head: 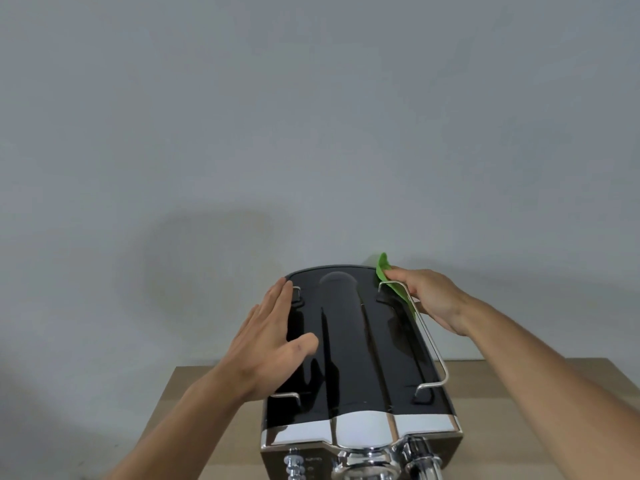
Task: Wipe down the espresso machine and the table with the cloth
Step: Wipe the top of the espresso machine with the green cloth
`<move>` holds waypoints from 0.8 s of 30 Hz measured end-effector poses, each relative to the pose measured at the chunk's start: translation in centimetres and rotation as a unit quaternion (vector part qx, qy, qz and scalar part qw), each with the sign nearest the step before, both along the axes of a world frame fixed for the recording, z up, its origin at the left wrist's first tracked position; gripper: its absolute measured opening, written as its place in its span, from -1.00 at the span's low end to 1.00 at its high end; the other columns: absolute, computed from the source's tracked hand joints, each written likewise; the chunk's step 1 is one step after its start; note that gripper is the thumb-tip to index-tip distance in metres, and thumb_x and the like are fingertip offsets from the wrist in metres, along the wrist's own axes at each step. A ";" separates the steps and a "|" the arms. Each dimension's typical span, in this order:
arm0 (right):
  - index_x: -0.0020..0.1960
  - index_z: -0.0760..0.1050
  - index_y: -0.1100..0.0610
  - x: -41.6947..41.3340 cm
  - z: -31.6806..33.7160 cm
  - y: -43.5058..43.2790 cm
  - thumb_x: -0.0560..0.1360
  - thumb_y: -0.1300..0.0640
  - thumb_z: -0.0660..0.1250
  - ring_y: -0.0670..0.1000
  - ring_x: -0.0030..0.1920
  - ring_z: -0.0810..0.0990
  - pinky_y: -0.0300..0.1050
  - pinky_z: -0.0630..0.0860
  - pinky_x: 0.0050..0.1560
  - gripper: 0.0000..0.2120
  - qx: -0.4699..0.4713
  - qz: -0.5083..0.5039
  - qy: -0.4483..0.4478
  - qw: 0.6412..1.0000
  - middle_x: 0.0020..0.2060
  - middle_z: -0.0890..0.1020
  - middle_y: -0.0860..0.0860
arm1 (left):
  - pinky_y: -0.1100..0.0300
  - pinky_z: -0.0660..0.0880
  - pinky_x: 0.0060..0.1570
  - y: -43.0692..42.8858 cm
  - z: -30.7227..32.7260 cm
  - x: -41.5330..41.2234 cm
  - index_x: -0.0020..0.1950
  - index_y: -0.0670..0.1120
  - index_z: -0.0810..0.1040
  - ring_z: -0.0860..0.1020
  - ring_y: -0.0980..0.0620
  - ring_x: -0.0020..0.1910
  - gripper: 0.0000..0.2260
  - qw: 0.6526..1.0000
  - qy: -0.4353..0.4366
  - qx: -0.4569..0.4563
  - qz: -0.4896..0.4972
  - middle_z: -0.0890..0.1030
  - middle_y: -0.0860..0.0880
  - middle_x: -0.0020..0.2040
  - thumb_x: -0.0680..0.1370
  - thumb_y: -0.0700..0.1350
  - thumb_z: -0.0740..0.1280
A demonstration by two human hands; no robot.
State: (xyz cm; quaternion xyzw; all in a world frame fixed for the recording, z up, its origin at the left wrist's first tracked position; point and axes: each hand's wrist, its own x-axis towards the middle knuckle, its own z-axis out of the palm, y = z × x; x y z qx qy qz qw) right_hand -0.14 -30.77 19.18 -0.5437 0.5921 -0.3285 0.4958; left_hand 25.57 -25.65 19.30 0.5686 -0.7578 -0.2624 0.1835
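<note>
The espresso machine [360, 351] stands on a wooden table [214, 403], its glossy black top facing me and chrome front at the bottom of the view. My left hand [273, 344] lies flat with fingers spread on the left side of the top, over the left rail. My right hand [429, 299] presses a green cloth [388, 275] against the far right corner of the top, beside the right metal rail [429, 337]. Most of the cloth is hidden under that hand.
A plain grey wall [311, 116] rises right behind the machine. Chrome knobs and a group head [367, 459] stick out at the machine's front. Table surface shows to the left and to the right [519, 410] of the machine.
</note>
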 end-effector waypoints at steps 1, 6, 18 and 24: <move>0.29 0.52 0.03 -0.3 -0.3 0.3 0.60 0.15 0.13 -0.11 0.24 0.49 -0.22 0.40 0.15 -0.68 -0.015 -0.001 0.004 1.000 0.21 0.54 -0.20 | 0.15 -0.13 0.51 0.0 -0.1 0.0 0.57 0.01 -0.20 -0.22 0.28 0.49 -0.14 1.000 0.002 0.000 0.000 -0.22 0.16 0.55 0.33 0.11 0.10; 0.17 0.58 -0.11 -1.0 -2.1 1.4 0.56 0.36 0.18 -0.18 0.22 0.52 -0.17 0.41 0.29 -0.57 -0.077 0.008 0.006 0.997 0.24 0.53 -0.26 | 0.14 -0.12 0.51 0.0 -0.2 0.1 0.57 0.01 -0.20 -0.21 0.30 0.47 -0.14 1.000 0.009 0.000 0.000 -0.20 0.17 0.56 0.34 0.10 0.12; 0.06 0.64 0.07 0.2 2.9 6.2 0.48 0.36 0.32 -0.03 -0.11 0.66 0.00 0.58 0.09 -0.73 -0.232 -0.194 -0.010 0.953 -0.13 0.70 -0.06 | 0.12 -0.10 0.52 0.0 -0.1 0.0 0.57 0.01 -0.19 -0.18 0.22 0.51 -0.14 1.000 0.013 0.002 0.002 -0.19 0.14 0.57 0.33 0.09 0.13; -0.12 0.63 -0.01 6.2 10.1 1.8 0.40 0.24 0.36 0.02 -0.17 0.64 0.02 0.61 -0.01 -0.82 -0.284 -0.134 -0.098 0.944 -0.22 0.67 -0.02 | 0.10 -0.09 0.52 0.0 0.0 0.1 0.57 0.00 -0.19 -0.17 0.19 0.53 -0.14 1.000 -0.001 -0.003 0.002 -0.18 0.13 0.57 0.34 0.12 0.11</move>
